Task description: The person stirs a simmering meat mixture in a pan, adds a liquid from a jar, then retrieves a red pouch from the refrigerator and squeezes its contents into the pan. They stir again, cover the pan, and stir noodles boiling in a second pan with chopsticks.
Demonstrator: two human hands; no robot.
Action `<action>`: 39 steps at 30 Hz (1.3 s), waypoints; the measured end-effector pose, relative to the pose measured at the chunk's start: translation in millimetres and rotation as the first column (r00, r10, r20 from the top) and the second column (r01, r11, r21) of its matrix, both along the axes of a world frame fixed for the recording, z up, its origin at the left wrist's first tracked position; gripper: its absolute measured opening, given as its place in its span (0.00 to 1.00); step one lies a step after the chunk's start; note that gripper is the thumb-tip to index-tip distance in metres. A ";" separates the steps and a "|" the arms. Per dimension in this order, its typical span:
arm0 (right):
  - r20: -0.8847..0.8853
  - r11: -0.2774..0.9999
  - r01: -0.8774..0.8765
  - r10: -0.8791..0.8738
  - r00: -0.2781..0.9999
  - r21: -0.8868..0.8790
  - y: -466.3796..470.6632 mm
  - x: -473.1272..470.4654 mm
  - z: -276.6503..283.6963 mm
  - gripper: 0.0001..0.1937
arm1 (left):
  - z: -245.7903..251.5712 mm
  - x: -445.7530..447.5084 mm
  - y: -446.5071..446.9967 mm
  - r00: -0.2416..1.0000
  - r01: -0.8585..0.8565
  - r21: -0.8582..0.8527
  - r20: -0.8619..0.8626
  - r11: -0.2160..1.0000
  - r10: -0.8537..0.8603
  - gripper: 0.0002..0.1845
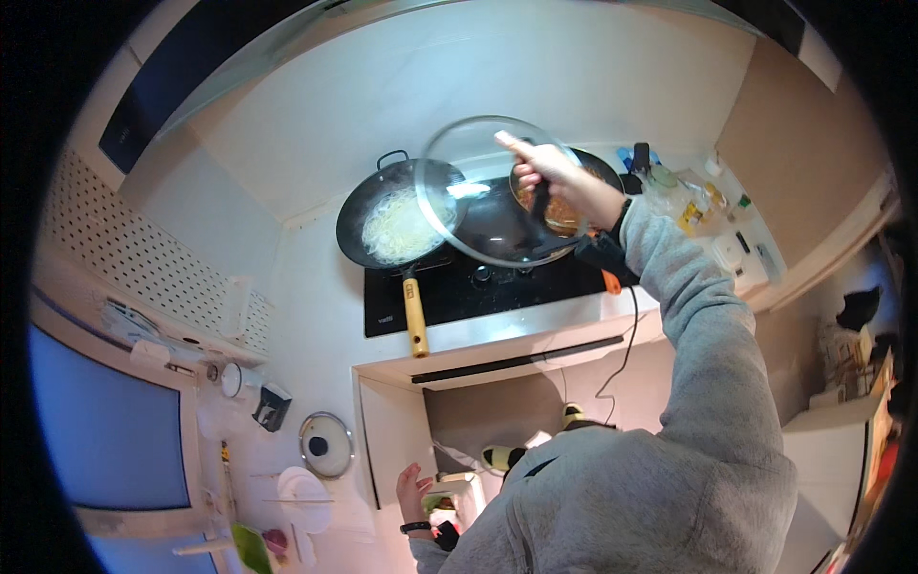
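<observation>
My right hand [549, 166] grips the dark handle of a large glass lid [448, 215]. The lid is over the stove, between a wok and a pan, and covers parts of both in my view. On the left burner, the black wok [350, 233] holds pale noodles [401, 226] in whitish liquid. Its yellow wooden handle [414, 316] points toward me. Reddish-brown food [566, 213] lies in the dark pan [608, 166] on the right, partly hidden by my hand and the lid. Low by my side, my left hand [414, 491] holds nothing, its fingers loosely apart.
The black glass cooktop [459, 294] bears both pans. An orange-tipped utensil [611, 282] sits at its right edge. Bottles and packets [692, 208] crowd the right counter. A smaller glass lid [326, 445] and white plate [305, 495] occupy the left counter. A cable [633, 337] hangs in front.
</observation>
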State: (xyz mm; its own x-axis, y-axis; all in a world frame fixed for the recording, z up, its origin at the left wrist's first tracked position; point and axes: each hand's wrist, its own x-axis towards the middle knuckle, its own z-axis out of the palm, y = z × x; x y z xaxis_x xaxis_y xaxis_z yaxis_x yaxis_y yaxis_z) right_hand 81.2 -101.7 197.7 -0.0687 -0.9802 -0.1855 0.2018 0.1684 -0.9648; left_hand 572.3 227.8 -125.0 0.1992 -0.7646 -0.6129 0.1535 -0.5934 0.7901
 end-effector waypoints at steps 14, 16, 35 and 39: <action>-0.072 0.983 0.113 -0.104 0.992 0.146 -151.8 -210.5 -157.4 0.30 | 28.2 -155.3 123.0 0.933 -0.350 0.080 0.118 0.933 0.340 0.22; -0.072 0.985 0.095 -0.085 0.994 0.145 -159.0 -211.2 -168.7 0.30 | 31.8 -168.9 136.1 0.914 -0.397 0.085 0.132 0.914 0.384 0.22; -0.651 0.859 0.093 -0.448 0.613 -0.504 -51.0 -191.3 -127.7 0.29 | 42.5 -214.1 100.3 0.958 -0.241 0.040 0.170 0.970 0.231 0.24; -0.309 0.822 -0.230 0.069 0.948 -0.521 76.3 -163.8 -124.1 0.09 | 53.6 -201.0 85.7 0.926 -0.287 0.015 0.261 0.958 0.273 0.23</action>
